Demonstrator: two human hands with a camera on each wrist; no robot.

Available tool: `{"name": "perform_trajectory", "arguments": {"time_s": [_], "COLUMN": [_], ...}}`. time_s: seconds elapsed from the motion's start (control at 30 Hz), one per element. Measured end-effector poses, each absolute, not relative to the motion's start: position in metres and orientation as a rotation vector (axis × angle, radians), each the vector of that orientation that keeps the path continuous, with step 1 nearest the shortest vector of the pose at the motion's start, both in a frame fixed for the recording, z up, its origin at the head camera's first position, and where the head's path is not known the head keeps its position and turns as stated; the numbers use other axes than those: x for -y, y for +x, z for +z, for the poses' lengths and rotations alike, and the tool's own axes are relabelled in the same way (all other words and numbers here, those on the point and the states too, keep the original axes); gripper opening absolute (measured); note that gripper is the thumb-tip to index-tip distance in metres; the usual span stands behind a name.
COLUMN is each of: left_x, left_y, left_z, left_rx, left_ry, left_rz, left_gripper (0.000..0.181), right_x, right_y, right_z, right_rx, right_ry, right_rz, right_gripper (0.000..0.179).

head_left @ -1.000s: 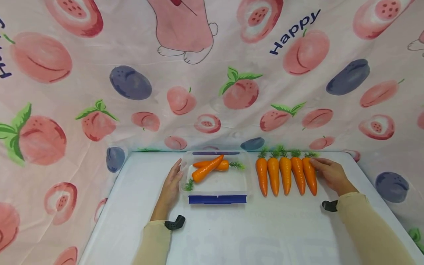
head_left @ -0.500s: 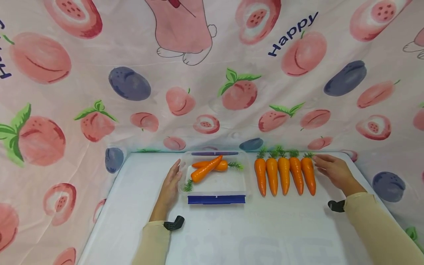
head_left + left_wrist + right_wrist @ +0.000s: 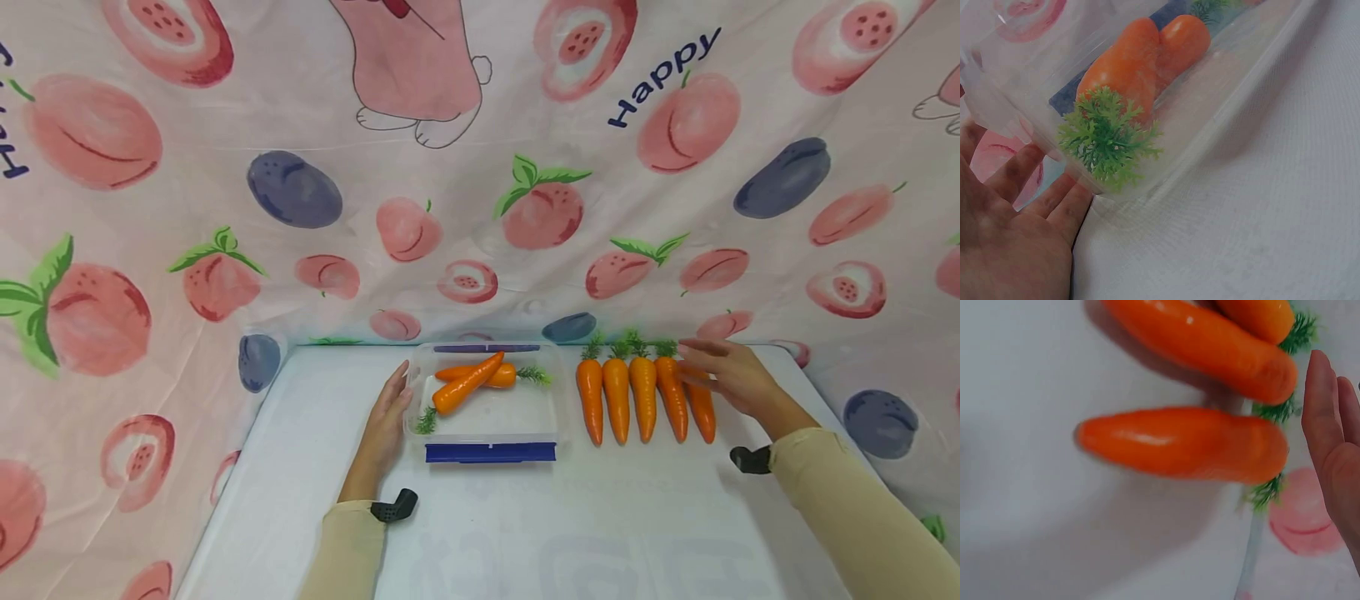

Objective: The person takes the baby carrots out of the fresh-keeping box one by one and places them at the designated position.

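My left hand [image 3: 386, 419] lies along the left wall of a clear plastic box [image 3: 487, 437] with blue clips, fingers extended against its side in the left wrist view. Two toy carrots [image 3: 467, 385] with green tops lie crossed inside the box. To the right, several more carrots [image 3: 643, 400] stand in a row, tips toward me. Above the rightmost carrot [image 3: 1185, 444], my right hand [image 3: 731, 375] hovers with fingers extended, covering its leafy top in the head view. In the right wrist view the hand shows apart from the carrots, holding nothing.
A white table [image 3: 600, 525] carries the box and the row. Close behind its back edge hangs a peach-print cloth [image 3: 450, 200], which also drapes at both sides. A blue clip [image 3: 491, 452] juts from the front of the box.
My right hand first drew back rightward from the rightmost carrot, then came left again over its top. My left hand, the box and the carrots stay in place.
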State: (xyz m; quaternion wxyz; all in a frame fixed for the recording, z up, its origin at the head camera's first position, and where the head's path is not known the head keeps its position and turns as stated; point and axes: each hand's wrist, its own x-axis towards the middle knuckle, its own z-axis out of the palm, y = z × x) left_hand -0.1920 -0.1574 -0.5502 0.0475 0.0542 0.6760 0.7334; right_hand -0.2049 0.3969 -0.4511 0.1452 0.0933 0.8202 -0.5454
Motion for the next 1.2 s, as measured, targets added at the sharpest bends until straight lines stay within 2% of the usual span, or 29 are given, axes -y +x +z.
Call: {"name": "perform_trajectory", "arguments": {"time_s": [0.33, 0.87, 1.2], "left_x": [0.157, 0.155, 0.155], "left_y": [-0.192, -0.190, -0.189], "left_z": [-0.549, -0.547, -0.547], "left_rx": [-2.085, -2.041, -2.077], "left_ry": [0.155, 0.173, 0.152], "left_rz": [2.222, 2.257, 2.229], "left_gripper": [0.052, 0.054, 0.053], "right_x": [-0.365, -0.311, -0.271], "right_y": [-0.212, -0.229, -0.242], "right_z": [-0.439, -0.413, -0.404], "right_rx": [-2.344, -2.222, -2.179], "right_ry": [0.110, -0.056, -0.235], "right_rz": [-1.532, -1.462, -1.389], "right_gripper": [0.079, 0.082, 0.061]}}
